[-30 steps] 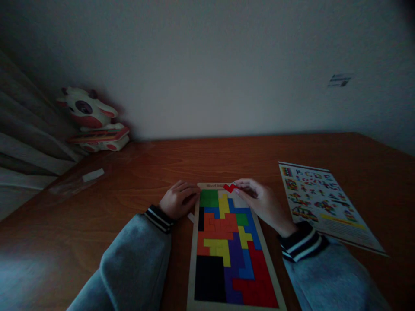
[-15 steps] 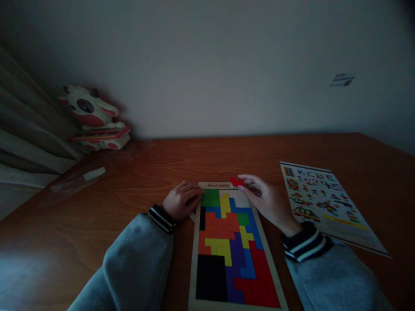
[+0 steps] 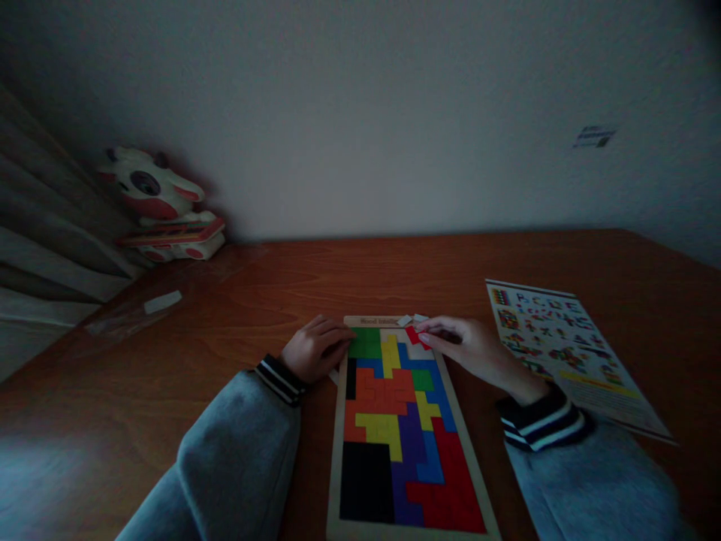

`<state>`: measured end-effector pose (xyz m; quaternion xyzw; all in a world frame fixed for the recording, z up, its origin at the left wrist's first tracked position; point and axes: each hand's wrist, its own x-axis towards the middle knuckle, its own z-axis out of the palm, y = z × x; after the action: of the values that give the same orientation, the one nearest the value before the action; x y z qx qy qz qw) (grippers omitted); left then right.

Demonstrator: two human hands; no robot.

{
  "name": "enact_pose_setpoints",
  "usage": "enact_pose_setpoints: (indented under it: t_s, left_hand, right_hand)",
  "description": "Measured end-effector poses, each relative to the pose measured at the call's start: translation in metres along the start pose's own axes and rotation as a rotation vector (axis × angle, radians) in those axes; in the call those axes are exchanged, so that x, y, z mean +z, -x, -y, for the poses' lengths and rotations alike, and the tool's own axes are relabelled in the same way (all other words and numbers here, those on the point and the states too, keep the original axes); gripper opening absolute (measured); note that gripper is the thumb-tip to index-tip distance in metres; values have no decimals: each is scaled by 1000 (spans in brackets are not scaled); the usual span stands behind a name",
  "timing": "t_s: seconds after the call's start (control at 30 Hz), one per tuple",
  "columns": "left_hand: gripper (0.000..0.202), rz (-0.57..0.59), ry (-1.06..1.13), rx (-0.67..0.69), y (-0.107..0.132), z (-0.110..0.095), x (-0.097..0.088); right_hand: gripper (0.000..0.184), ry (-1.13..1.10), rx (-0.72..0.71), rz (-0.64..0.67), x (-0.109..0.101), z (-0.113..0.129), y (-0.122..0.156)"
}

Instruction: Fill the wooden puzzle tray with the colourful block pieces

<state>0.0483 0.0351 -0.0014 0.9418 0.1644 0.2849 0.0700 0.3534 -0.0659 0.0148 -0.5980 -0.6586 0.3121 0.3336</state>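
Observation:
A wooden block puzzle board [image 3: 336,481] lies lengthwise before me, most of its surface covered by colourful flat pieces. My left hand [image 3: 317,350] is closed with its fingertips at the board's upper left edge, beside a green piece [image 3: 367,343]. Between the thumb and fingers of my right hand [image 3: 459,343] is a small red puzzle piece [image 3: 414,336], tilted over the pale gap at the top right. Yellow [image 3: 390,355] and blue [image 3: 406,364] pieces border that gap. Two small white pieces [image 3: 405,320] show at the top rim.
A printed pattern sheet [image 3: 574,353] lies on the brown table [image 3: 315,274] to the right. A toy cow with a keyboard [image 3: 169,210] stands at the back left, near a curtain [image 3: 45,248]. A white strip [image 3: 163,302] lies in front of it.
My right hand has shifted slightly right and down with the red piece, which has turned and moved from the top rim to over the gap. My left hand stays put.

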Motion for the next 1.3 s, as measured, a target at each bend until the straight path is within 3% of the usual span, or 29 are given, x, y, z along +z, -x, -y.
enact_pose_setpoints:
  t_s: [0.3, 0.53, 1.17, 1.3]
  left_hand:
    - [21, -10, 14, 8, -1, -2, -1]
    - [20, -10, 15, 9, -1, -2, 0]
    - [20, -1, -6, 22, -4, -6, -4]
    - [27, 54, -13, 67, -8, -20, -2]
  right_hand:
    - [16, -40, 1, -108, 20, 5, 0]
    - [13, 170, -88, -189, 30, 5, -4]
    - [16, 185, -144, -140, 29, 4, -2]
    - [18, 295, -288, -176, 27, 8, -1]
